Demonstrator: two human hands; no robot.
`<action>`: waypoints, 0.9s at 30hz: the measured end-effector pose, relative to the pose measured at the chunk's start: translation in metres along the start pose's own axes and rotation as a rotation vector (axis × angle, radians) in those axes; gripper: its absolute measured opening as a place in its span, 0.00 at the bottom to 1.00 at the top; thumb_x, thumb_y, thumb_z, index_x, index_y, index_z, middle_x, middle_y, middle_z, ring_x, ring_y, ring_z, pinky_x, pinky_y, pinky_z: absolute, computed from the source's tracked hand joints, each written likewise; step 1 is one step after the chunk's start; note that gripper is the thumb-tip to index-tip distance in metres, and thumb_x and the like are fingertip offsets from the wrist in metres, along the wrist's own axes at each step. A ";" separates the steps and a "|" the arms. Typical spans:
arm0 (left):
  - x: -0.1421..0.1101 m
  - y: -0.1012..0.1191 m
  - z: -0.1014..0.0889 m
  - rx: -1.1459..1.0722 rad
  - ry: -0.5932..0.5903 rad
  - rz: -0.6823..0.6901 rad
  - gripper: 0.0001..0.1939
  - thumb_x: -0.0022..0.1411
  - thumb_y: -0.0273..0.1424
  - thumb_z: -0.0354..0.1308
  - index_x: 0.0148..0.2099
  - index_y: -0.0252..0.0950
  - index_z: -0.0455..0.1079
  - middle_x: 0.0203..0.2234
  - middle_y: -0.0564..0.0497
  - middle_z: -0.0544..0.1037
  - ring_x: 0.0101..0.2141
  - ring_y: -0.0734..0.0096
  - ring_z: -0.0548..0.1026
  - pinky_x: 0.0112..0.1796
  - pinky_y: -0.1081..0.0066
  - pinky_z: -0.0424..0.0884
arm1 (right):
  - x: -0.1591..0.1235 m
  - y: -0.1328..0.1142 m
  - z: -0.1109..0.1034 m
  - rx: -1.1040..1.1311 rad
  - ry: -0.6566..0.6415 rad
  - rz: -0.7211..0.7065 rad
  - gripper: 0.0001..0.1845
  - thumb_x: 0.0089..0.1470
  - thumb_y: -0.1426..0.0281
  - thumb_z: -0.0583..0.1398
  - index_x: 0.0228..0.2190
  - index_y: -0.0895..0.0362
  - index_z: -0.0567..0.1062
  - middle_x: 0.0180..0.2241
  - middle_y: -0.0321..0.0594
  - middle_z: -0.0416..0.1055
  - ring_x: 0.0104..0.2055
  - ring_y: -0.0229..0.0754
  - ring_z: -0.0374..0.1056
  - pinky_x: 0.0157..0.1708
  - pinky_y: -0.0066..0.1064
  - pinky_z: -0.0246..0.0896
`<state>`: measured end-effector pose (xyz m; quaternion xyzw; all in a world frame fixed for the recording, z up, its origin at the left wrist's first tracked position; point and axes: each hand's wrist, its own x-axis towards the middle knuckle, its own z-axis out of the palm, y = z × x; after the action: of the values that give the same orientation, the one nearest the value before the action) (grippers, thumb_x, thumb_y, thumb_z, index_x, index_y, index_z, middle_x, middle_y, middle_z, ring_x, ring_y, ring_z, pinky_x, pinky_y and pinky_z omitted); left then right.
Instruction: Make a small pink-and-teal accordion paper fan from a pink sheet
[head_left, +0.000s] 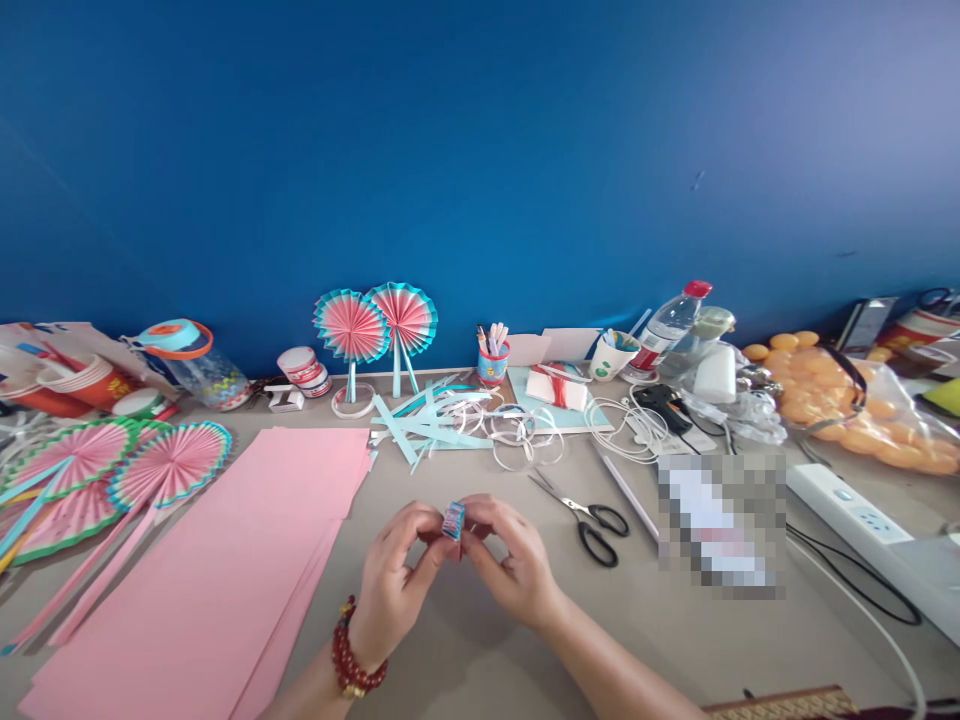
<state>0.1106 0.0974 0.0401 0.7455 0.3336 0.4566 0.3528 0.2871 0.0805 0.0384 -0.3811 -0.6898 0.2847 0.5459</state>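
Note:
Between my two hands is a small pleated paper (pixel 453 521), folded into a narrow stack with blue and pink edges facing up. My left hand (pixel 401 575), with a red bead bracelet (pixel 352 650) at the wrist, pinches it from the left. From the other side, the thumb and fingers of my right hand (pixel 517 560) press on it too. Most of the folded paper is hidden by my fingers. To the right of my right hand lies a pair of black-handled scissors (pixel 589 520), blades pointing away and to the left.
Pink paper sheets (pixel 217 540) spread on the left beside finished paper fans (pixel 172 465). Two more fans (pixel 401 320) lean on the blue wall. Paper strips (pixel 427 425) lie behind my hands. At right are a blurred-out flat object (pixel 720 525), a power strip (pixel 855 505) and a bottle (pixel 671 325).

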 end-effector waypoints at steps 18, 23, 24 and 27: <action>-0.006 -0.010 0.000 -0.105 -0.001 -0.144 0.08 0.68 0.28 0.55 0.49 0.40 0.67 0.35 0.53 0.73 0.33 0.74 0.76 0.38 0.73 0.73 | 0.005 -0.007 -0.004 -0.005 -0.065 -0.120 0.17 0.58 0.80 0.54 0.47 0.53 0.68 0.35 0.42 0.74 0.35 0.40 0.68 0.35 0.32 0.67; -0.001 -0.004 0.000 -0.089 -0.028 -0.153 0.05 0.68 0.29 0.55 0.46 0.39 0.68 0.31 0.54 0.73 0.32 0.74 0.74 0.36 0.75 0.71 | 0.004 -0.009 -0.005 0.017 -0.086 -0.110 0.15 0.59 0.77 0.54 0.47 0.54 0.68 0.34 0.42 0.72 0.34 0.41 0.67 0.35 0.33 0.66; 0.000 -0.003 0.000 -0.080 -0.026 -0.156 0.04 0.68 0.29 0.56 0.45 0.39 0.68 0.31 0.54 0.73 0.32 0.75 0.74 0.35 0.75 0.71 | 0.004 -0.008 -0.005 0.013 -0.084 -0.104 0.15 0.58 0.76 0.55 0.47 0.54 0.68 0.34 0.42 0.72 0.34 0.41 0.67 0.35 0.33 0.66; 0.001 0.000 0.000 -0.057 -0.019 -0.158 0.02 0.67 0.29 0.57 0.42 0.38 0.69 0.31 0.54 0.73 0.32 0.74 0.73 0.35 0.76 0.70 | 0.002 -0.006 -0.004 -0.022 -0.054 -0.075 0.14 0.56 0.73 0.60 0.45 0.54 0.69 0.36 0.43 0.72 0.33 0.40 0.67 0.35 0.34 0.66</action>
<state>0.1116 0.0982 0.0408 0.7109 0.3746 0.4296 0.4120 0.2892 0.0784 0.0450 -0.3533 -0.7212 0.2667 0.5328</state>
